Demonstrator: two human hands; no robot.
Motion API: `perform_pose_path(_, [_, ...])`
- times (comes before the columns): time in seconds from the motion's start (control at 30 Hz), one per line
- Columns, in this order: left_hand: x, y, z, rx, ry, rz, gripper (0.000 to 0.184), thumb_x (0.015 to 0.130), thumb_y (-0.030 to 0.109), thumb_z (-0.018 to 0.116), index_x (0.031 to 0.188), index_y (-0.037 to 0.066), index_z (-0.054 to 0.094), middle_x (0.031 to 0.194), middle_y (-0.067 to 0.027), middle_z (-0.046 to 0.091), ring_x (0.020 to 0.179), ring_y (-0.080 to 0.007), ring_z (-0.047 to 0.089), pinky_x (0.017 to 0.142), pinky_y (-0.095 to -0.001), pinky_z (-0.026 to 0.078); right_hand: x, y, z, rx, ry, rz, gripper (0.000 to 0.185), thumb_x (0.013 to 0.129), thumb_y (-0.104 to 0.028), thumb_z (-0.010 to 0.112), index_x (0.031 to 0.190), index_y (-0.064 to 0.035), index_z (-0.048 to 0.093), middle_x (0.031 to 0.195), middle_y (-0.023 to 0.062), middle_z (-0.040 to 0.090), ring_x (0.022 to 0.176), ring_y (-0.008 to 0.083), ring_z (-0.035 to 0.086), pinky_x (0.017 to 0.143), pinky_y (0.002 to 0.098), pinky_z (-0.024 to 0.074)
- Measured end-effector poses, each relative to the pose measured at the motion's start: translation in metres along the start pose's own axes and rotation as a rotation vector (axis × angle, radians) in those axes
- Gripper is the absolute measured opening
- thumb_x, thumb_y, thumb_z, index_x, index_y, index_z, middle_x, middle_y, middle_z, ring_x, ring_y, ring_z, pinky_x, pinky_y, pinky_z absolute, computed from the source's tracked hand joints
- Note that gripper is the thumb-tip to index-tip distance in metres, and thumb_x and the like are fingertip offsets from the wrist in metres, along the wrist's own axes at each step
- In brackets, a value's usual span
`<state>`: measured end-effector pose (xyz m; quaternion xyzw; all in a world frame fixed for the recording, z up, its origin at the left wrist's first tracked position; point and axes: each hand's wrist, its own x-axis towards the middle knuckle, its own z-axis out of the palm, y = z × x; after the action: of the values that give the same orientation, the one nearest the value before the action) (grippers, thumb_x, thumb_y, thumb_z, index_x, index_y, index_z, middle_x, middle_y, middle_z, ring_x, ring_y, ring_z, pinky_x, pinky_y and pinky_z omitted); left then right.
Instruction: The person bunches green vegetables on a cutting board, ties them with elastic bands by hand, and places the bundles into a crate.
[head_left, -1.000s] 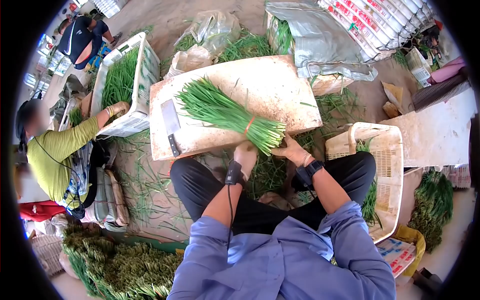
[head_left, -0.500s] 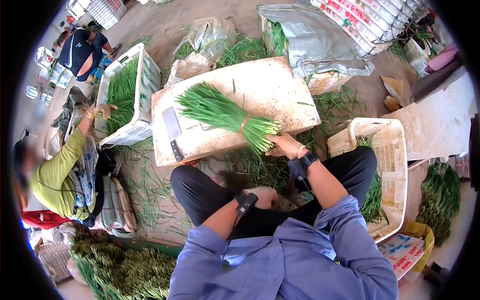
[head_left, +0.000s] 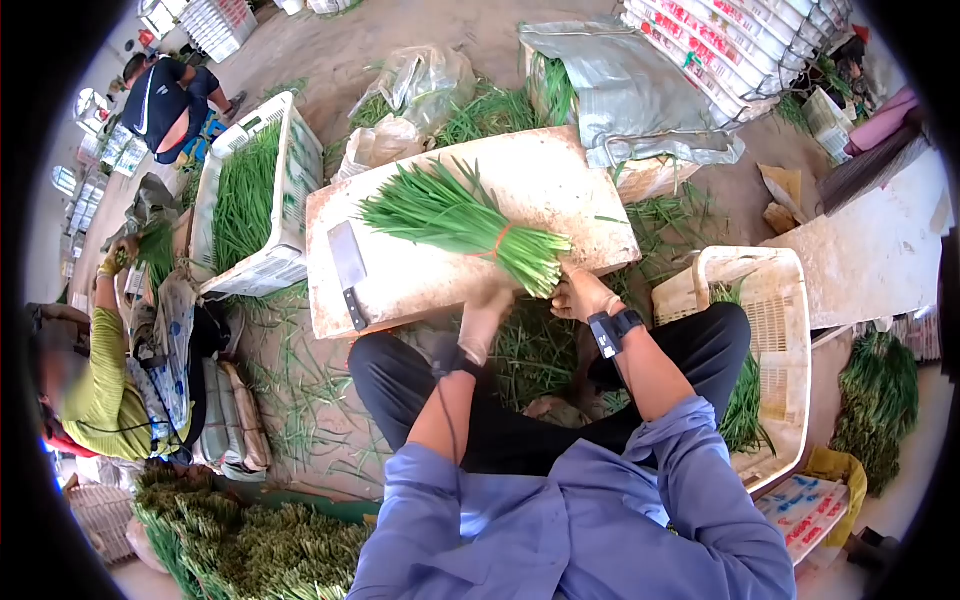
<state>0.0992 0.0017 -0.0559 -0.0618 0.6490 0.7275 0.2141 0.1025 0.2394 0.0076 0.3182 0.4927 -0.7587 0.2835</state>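
Note:
A bundle of long green stalks (head_left: 450, 220), tied with a red band, lies across a worn pale board (head_left: 575, 180), its cut ends toward me at the board's front edge. My right hand (head_left: 583, 294) is closed at those cut ends, its fingers bent against them. My left hand (head_left: 487, 312) is smeared by motion just below the bundle, near the board's edge, and its fingers cannot be made out. On the left part of the board lies a cleaver (head_left: 347, 258) with a black handle.
A white crate of green stalks (head_left: 247, 200) stands left, beside a co-worker in yellow-green (head_left: 115, 390) holding greens. Another crate (head_left: 780, 340) is by my right knee. Piled bundles (head_left: 250, 540) lie lower left. Farther back are a grey-covered box (head_left: 640, 85) and a crouching person (head_left: 165, 105).
My left hand drew back toward my lap, then came up again beside the bundle. My right hand stayed at the cut ends. The co-worker's hand moved from the crate to greens at the far left.

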Motion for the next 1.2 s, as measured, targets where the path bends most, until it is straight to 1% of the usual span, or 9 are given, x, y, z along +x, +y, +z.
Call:
perform_pose_path(0.03, [0.006, 0.012, 0.001, -0.186, 0.016, -0.200, 0.066, 0.102, 0.059, 0.069, 0.143, 0.008, 0.065, 0.127, -0.0109, 0.075, 0.115, -0.0285, 0.070, 0.102, -0.0460, 0.053, 0.008, 0.009, -0.004, -0.005, -0.009, -0.019, 0.044, 0.109, -0.058, 0.052, 0.120, -0.0172, 0.062, 0.088, 0.0020, 0.062, 0.070, 0.0154, 0.058, 0.077, 0.0380, 0.0562])
perform_pose_path(0.17, [0.004, 0.039, 0.025, -0.490, -0.002, -0.155, 0.080, 0.097, 0.064, 0.072, 0.153, 0.010, 0.053, 0.143, -0.0126, 0.064, 0.131, -0.0289, 0.061, 0.105, -0.0469, 0.051, -0.002, 0.025, 0.011, -0.182, 0.037, -0.181, 0.030, 0.105, -0.030, 0.066, 0.126, -0.0088, 0.064, 0.093, 0.0042, 0.070, 0.066, 0.0128, 0.064, 0.064, 0.0299, 0.0571])
perform_pose_path(0.33, [0.022, 0.038, 0.046, -0.567, 0.058, 0.074, 0.040, 0.097, 0.010, 0.081, 0.132, 0.001, 0.065, 0.117, -0.0106, 0.074, 0.099, -0.0234, 0.074, 0.086, -0.0397, 0.063, -0.018, 0.050, 0.014, -0.387, 0.033, -0.420, 0.039, 0.090, -0.006, 0.071, 0.127, 0.0042, 0.068, 0.099, 0.0096, 0.076, 0.069, 0.0180, 0.068, 0.062, 0.0306, 0.0550])
perform_pose_path(0.43, [0.016, 0.051, 0.051, -0.667, 0.122, 0.052, 0.029, 0.092, 0.002, 0.082, 0.118, -0.003, 0.070, 0.108, -0.0092, 0.076, 0.090, -0.0212, 0.075, 0.076, -0.0355, 0.062, -0.030, 0.047, -0.006, -0.685, 0.041, -0.274, 0.037, 0.089, -0.004, 0.070, 0.124, 0.0078, 0.071, 0.101, 0.0145, 0.078, 0.074, 0.0192, 0.072, 0.066, 0.0305, 0.0570])
perform_pose_path(0.57, [0.002, 0.054, 0.042, -0.699, 0.037, -0.067, 0.041, 0.090, 0.000, 0.082, 0.128, 0.000, 0.066, 0.111, -0.0084, 0.075, 0.096, -0.0221, 0.074, 0.083, -0.0371, 0.062, -0.005, 0.048, -0.062, -0.500, 0.332, -0.375, 0.033, 0.100, -0.016, 0.065, 0.125, 0.0040, 0.072, 0.104, 0.0123, 0.079, 0.081, 0.0213, 0.074, 0.072, 0.0343, 0.0591])
perform_pose_path(0.8, [-0.057, 0.031, 0.040, -0.417, -0.243, -0.216, 0.070, 0.087, 0.006, 0.083, 0.149, -0.002, 0.052, 0.134, -0.0131, 0.069, 0.121, -0.0272, 0.068, 0.108, -0.0390, 0.053, -0.037, -0.039, -0.006, -0.969, -0.020, -0.323, 0.074, 0.099, -0.059, 0.071, 0.139, 0.0029, 0.068, 0.126, 0.0157, 0.076, 0.119, 0.0248, 0.068, 0.103, 0.0398, 0.0520])
perform_pose_path(0.93, [-0.070, 0.008, 0.037, -0.153, -0.315, -0.164, 0.074, 0.088, 0.015, 0.088, 0.150, -0.004, 0.052, 0.143, -0.0124, 0.064, 0.129, -0.0250, 0.062, 0.110, -0.0372, 0.049, -0.034, 0.004, 0.042, -0.921, -0.136, -0.409, 0.067, 0.090, -0.045, 0.083, 0.137, 0.0005, 0.068, 0.123, 0.0173, 0.077, 0.115, 0.0301, 0.071, 0.106, 0.0400, 0.0523])
perform_pose_path(1.07, [-0.057, 0.021, 0.024, -0.591, -0.269, -0.513, 0.072, 0.091, 0.040, 0.088, 0.146, 0.002, 0.061, 0.136, -0.0108, 0.070, 0.120, -0.0221, 0.066, 0.103, -0.0371, 0.052, -0.028, 0.039, 0.037, -0.793, 0.042, -0.499, 0.065, 0.083, -0.034, 0.088, 0.133, 0.0027, 0.067, 0.120, 0.0185, 0.077, 0.111, 0.0267, 0.073, 0.099, 0.0382, 0.0559])
perform_pose_path(1.2, [-0.042, 0.002, 0.039, -0.607, -0.160, -0.246, 0.054, 0.093, 0.026, 0.088, 0.137, 0.002, 0.068, 0.130, -0.0082, 0.073, 0.113, -0.0197, 0.068, 0.097, -0.0362, 0.055, -0.069, 0.052, 0.051, -0.701, 0.108, -0.528, 0.079, 0.080, -0.037, 0.090, 0.141, 0.0035, 0.059, 0.125, 0.0199, 0.075, 0.116, 0.0290, 0.072, 0.102, 0.0393, 0.0549])
